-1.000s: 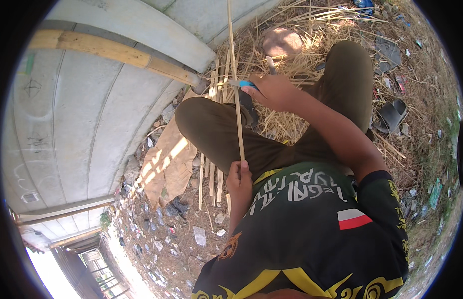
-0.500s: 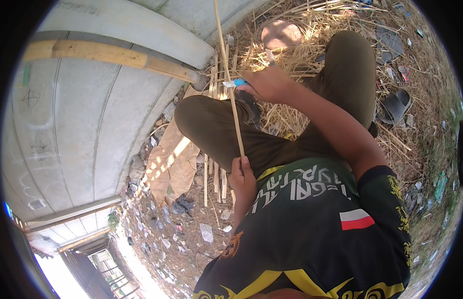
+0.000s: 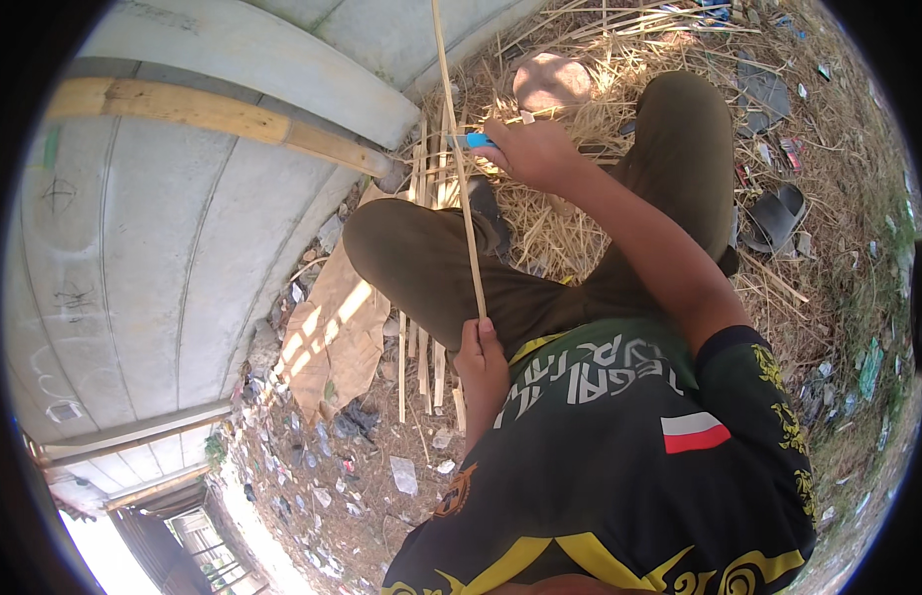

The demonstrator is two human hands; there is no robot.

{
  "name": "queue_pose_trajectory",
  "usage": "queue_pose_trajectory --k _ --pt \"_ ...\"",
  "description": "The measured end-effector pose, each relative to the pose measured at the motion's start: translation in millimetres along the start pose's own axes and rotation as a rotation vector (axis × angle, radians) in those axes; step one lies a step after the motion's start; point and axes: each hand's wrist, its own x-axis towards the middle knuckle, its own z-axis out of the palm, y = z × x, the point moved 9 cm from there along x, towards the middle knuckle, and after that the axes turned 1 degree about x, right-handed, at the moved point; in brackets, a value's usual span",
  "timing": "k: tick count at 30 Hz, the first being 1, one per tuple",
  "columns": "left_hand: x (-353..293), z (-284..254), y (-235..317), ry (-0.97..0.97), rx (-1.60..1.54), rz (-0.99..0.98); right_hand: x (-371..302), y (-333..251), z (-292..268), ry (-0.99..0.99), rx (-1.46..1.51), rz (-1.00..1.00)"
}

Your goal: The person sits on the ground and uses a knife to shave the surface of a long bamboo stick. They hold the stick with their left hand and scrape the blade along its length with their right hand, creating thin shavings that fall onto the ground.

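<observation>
A long, thin bamboo strip (image 3: 467, 210) runs from near my belly up past my knee toward the wall. My left hand (image 3: 483, 369) pinches its near end, thumb on top. My right hand (image 3: 533, 156) is wrapped round a knife with a blue part (image 3: 479, 141) showing beside the strip. The blade lies at the strip and is hard to make out. Under and beyond my bent left leg, several pale bamboo strips (image 3: 402, 369) lie on the ground.
At the left stands a grey panel wall (image 3: 153, 258) with a bamboo pole (image 3: 198, 111) along it. Brown cardboard (image 3: 332, 342) lies beside my left knee. A round stone (image 3: 552, 82) sits among straw-like shavings (image 3: 555, 233). Dark sandal (image 3: 775, 218) and litter lie at the right.
My right hand has moved a little farther up along the strip with the knife, which has turned so its blade shows less. My left hand keeps its hold at the near end.
</observation>
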Motion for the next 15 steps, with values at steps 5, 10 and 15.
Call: queue_pose_trajectory --k 5,10,15 --pt "1.0 1.0 6.5 -0.029 -0.050 0.015 -2.6 3.3 -1.1 0.117 -0.130 -0.044" --pt "2.5 0.6 -0.4 -0.070 -0.128 -0.027 -0.5 15.9 20.0 -0.261 0.260 0.235" --pt "2.6 2.1 -8.3 -0.076 -0.192 -0.007 -0.3 14.6 7.8 -0.244 0.520 0.259"
